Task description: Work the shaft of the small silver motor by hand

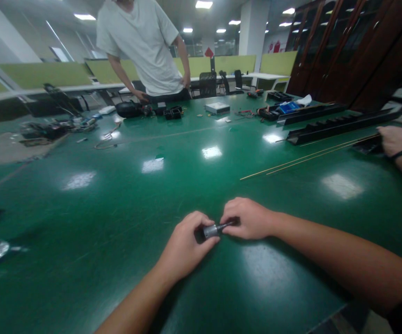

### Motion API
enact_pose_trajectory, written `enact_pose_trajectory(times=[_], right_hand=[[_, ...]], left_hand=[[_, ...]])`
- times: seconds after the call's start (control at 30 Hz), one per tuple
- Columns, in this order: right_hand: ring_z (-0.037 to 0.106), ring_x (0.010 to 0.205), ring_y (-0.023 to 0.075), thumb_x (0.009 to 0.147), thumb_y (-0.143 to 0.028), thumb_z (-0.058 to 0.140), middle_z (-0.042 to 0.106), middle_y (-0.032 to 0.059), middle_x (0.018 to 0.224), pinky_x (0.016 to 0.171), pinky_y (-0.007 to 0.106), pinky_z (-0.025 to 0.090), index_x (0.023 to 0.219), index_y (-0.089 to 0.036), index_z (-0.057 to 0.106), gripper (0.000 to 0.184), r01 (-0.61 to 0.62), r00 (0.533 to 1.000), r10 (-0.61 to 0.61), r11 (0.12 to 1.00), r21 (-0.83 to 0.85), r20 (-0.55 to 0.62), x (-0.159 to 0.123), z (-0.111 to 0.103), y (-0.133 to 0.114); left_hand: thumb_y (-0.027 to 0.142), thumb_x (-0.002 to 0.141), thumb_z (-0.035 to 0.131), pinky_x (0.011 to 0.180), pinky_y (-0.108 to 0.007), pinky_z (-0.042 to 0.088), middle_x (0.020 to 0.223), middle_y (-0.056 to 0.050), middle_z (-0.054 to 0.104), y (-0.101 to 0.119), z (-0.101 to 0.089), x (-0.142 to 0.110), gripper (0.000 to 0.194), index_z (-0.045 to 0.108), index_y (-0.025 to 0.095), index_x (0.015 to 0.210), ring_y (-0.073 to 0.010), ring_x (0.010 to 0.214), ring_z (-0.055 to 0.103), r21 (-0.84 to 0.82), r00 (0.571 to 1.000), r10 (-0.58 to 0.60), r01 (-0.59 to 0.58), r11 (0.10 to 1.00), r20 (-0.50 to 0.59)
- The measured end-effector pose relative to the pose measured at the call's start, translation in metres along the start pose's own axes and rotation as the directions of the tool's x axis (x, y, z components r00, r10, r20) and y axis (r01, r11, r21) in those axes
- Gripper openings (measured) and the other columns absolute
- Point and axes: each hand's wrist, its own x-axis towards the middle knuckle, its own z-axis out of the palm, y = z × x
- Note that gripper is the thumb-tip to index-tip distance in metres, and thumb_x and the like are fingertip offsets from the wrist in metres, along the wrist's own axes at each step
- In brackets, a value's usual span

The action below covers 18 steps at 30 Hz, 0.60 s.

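Note:
Just above the green tabletop [117, 232], my left hand [188, 239] is closed around a short silver cylinder [210, 231] with a dark rear part. A thin dark shaft [224, 226] sticks out of the cylinder's right end. My right hand [245, 218] pinches the far end of this shaft between thumb and fingers. The two hands face each other, close together, with the cylinder and shaft lined up between them. What exactly the shaft is, I cannot make out.
Two thin brass-coloured rods [291, 162] reach in from the right, near another person's hand [395, 140]. Black metal channels [326, 127] lie behind them. A person in a white shirt [145, 41] stands across the table. Electronic parts [58, 127] and a white box [217, 108] lie farther back.

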Motion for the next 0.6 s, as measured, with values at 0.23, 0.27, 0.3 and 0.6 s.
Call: enact_pose_trajectory(times=[0.23, 0.27, 0.3, 0.6], right_hand=[[0.060, 0.074, 0.0154, 0.080, -0.026, 0.068, 0.068, 0.0036, 0.078, 0.073, 0.028, 0.044, 0.086, -0.017, 0.072, 0.012, -0.006, 1.000, 0.006, 1.000, 0.010, 0.015, -0.002, -0.003, 0.002], [0.060, 0.074, 0.0154, 0.080, -0.026, 0.068, 0.068, 0.0037, 0.078, 0.073, 0.028, 0.044, 0.086, -0.017, 0.072, 0.012, -0.009, 1.000, 0.008, 1.000, 0.011, 0.019, -0.002, -0.004, 0.003], [0.060, 0.074, 0.0154, 0.080, -0.026, 0.068, 0.068, 0.0037, 0.078, 0.073, 0.028, 0.044, 0.086, -0.017, 0.072, 0.012, -0.013, 1.000, 0.013, 1.000, 0.012, 0.024, -0.002, -0.005, 0.003], [0.059, 0.072, 0.0139, 0.079, -0.025, 0.068, 0.067, 0.0023, 0.077, 0.071, 0.027, 0.044, 0.084, -0.017, 0.073, 0.010, -0.032, 0.997, 0.032, 0.999, -0.010, 0.071, -0.006, -0.016, 0.007]], left_hand=[[0.019, 0.076, 0.070, 0.077, -0.032, 0.047, 0.092, -0.003, 0.065, -0.001, 0.000, 0.000, 0.017, 0.059, 0.020, 0.090, -0.0206, 0.085, 0.061, 0.003, 1.000, 0.008, -0.008, 1.000, -0.005], [0.019, 0.076, 0.070, 0.077, -0.032, 0.047, 0.092, -0.003, 0.065, -0.001, 0.000, 0.000, 0.017, 0.060, 0.020, 0.090, -0.0207, 0.085, 0.061, 0.003, 1.000, 0.010, -0.010, 1.000, -0.007], [0.019, 0.076, 0.071, 0.077, -0.032, 0.047, 0.092, -0.003, 0.065, -0.001, 0.000, 0.000, 0.017, 0.060, 0.020, 0.090, -0.0207, 0.086, 0.061, 0.004, 1.000, 0.012, -0.012, 1.000, -0.008], [0.020, 0.076, 0.071, 0.077, -0.033, 0.047, 0.093, -0.003, 0.065, -0.001, 0.000, 0.000, 0.018, 0.060, 0.020, 0.090, -0.0207, 0.086, 0.061, 0.007, 1.000, 0.001, -0.001, 1.000, 0.009]])
